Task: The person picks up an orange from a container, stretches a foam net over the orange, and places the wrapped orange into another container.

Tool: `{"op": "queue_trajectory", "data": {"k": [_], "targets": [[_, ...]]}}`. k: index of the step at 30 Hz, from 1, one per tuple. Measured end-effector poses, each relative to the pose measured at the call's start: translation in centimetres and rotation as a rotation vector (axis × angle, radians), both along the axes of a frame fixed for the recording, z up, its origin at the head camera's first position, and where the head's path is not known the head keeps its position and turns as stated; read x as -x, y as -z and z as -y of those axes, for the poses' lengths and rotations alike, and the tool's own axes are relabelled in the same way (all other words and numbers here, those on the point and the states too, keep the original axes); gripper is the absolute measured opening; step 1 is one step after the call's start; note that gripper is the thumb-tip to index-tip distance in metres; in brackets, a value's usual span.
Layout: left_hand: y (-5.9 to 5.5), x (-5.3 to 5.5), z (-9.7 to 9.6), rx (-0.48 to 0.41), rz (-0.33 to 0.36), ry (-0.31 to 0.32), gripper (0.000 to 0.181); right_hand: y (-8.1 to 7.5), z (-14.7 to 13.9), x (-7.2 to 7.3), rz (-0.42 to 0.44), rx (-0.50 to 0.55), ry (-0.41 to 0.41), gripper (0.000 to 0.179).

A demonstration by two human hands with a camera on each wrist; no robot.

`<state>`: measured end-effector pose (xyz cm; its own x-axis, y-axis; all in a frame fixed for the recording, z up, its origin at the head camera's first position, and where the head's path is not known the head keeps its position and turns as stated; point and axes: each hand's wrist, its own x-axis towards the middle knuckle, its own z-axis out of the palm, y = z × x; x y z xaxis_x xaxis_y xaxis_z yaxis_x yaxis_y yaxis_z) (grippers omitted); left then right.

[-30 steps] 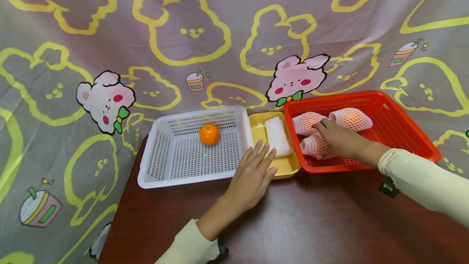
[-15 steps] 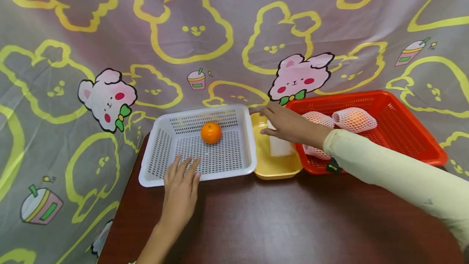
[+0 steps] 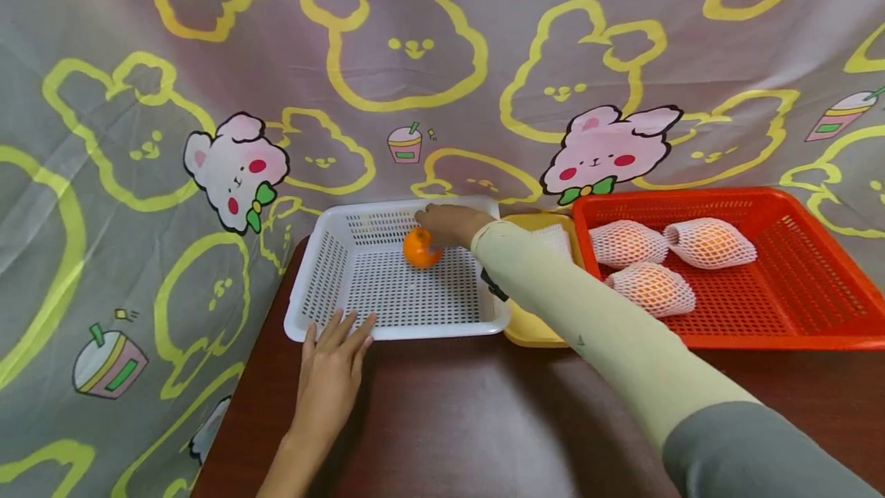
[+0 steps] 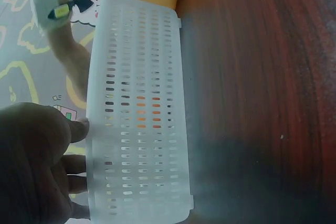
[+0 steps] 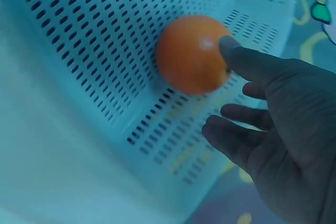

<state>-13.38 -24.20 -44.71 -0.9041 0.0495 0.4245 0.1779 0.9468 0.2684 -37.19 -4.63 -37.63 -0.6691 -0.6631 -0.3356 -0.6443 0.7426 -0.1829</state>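
An orange (image 3: 418, 249) sits in the white perforated basket (image 3: 429, 331), toward its back wall. Over that basket my right hand (image 3: 452, 225) reaches down at the fruit's right side. In the right wrist view the thumb lies at the surface of the orange (image 5: 189, 56), while the other fingers are spread apart from it, not closed round it. My left hand (image 3: 330, 375) rests its fingertips on the basket's near rim at the left. Seen from the left wrist, those fingers meet the rim, and orange colour shows through the slots of the basket wall (image 4: 142, 156).
A yellow tray (image 3: 535, 329) with white foam netting (image 3: 553, 240) stands right of the white basket, partly behind my right sleeve. Farther right, a red basket (image 3: 795, 340) holds 3 net-wrapped fruits (image 3: 712, 243). A patterned cloth (image 3: 449, 60) hangs close behind the containers.
My right hand has moved left from the red basket, across the yellow tray, to the orange. My left hand has shifted left from beside the yellow tray to the white basket's near rim.
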Motion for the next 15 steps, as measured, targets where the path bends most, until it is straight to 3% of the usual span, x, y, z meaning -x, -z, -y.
{"op": "queue_trajectory", "data": {"k": [9,15], "targets": [[0.6,0.0,0.3,-0.034,-0.011,-0.003,0.035,1.5,3.8,-0.7,-0.132,-0.089,-0.142,0.056],[0.6,0.1,0.2,-0.040,-0.016,-0.009,0.035,2.2,4.8,-1.0,-0.034,-0.028,-0.117,0.064]]}}
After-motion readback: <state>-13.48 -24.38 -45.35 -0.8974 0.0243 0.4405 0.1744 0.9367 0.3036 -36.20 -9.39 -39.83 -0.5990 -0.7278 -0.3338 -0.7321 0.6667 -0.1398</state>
